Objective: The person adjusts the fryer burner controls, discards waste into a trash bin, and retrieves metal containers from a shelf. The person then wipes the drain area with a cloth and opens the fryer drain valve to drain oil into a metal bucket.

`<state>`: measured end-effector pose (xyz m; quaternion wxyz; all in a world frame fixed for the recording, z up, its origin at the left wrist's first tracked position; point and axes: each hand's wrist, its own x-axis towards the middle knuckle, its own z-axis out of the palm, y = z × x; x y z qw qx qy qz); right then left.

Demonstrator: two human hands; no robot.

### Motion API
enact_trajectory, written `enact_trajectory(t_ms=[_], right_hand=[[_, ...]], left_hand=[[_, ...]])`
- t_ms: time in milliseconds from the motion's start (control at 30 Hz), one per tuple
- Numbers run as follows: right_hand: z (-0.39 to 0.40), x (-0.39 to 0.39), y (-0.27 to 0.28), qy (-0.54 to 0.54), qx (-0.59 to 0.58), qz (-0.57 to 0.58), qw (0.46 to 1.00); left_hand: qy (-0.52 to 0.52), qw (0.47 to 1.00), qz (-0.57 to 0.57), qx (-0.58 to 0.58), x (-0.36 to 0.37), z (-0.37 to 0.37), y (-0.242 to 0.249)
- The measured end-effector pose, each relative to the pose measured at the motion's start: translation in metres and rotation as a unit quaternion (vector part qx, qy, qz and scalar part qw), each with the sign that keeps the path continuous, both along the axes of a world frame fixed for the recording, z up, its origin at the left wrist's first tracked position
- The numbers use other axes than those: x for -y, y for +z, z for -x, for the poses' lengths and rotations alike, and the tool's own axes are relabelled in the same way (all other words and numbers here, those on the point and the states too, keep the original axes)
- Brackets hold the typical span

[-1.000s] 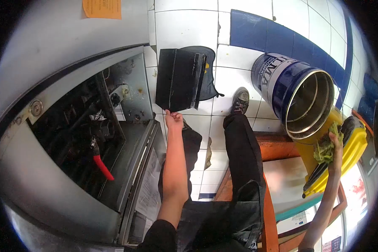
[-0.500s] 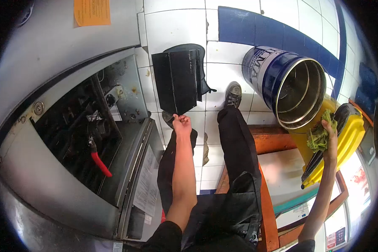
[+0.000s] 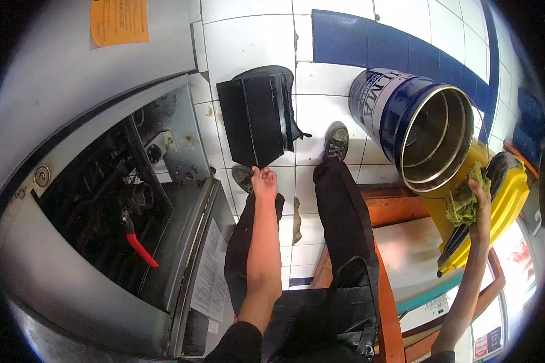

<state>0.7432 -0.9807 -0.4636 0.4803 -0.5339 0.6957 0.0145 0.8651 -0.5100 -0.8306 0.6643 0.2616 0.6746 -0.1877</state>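
Note:
My left hand [image 3: 264, 181] pinches the near corner of a black, folded-edge panel [image 3: 245, 121] that hangs or stands over the floor tiles. Behind the panel shows part of a rounded black item [image 3: 284, 75]; its kind is hidden. Off to the right, my right hand [image 3: 481, 202] is closed around a crumpled green cloth [image 3: 464, 199]. The cloth is in front of a yellow plastic object with black parts [image 3: 508, 212], just below the rim of a large blue-and-white metal drum [image 3: 387, 112].
On the left stands an open steel appliance [image 3: 97, 296] with a red-handled valve [image 3: 140, 248] inside. An orange notice [image 3: 120, 23] is stuck to its upper panel. An orange-brown wooden frame [image 3: 393, 209] lies right of my legs. My shoes [image 3: 336, 142] rest on white tiles.
The view has shifted slightly. My left hand keeps its pinch on the black panel, which has barely moved. My right hand, with the green cloth, has shifted slightly right and down.

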Motion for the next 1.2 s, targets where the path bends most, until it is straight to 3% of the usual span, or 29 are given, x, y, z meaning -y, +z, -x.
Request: enact_trajectory(t_ms=[233,533,633,967,1167,1200], right_hand=[[-0.003,-0.003,0.001,0.012,0.022,-0.016,1.0],[-0.005,-0.004,-0.001,0.01,0.024,-0.05,0.998],[-0.009,-0.007,-0.001,0.015,0.032,-0.035,0.999],[-0.012,-0.01,-0.001,0.006,0.018,-0.019,1.0],[-0.009,-0.005,-0.002,0.022,0.025,-0.025,0.999],[-0.008,-0.005,-0.002,0.024,0.029,-0.035,0.999]], left_hand=[[-0.031,0.999,0.015,0.034,0.005,0.004,0.014],[-0.113,0.993,-0.006,0.012,0.01,0.013,-0.015],[-0.133,0.991,0.024,-0.011,0.001,0.029,-0.045],[-0.24,0.97,-0.013,-0.026,-0.006,0.01,-0.038],[-0.411,0.897,-0.118,-0.111,0.003,-0.011,-0.009],[-0.563,0.75,-0.348,0.001,0.003,-0.006,-0.009]])
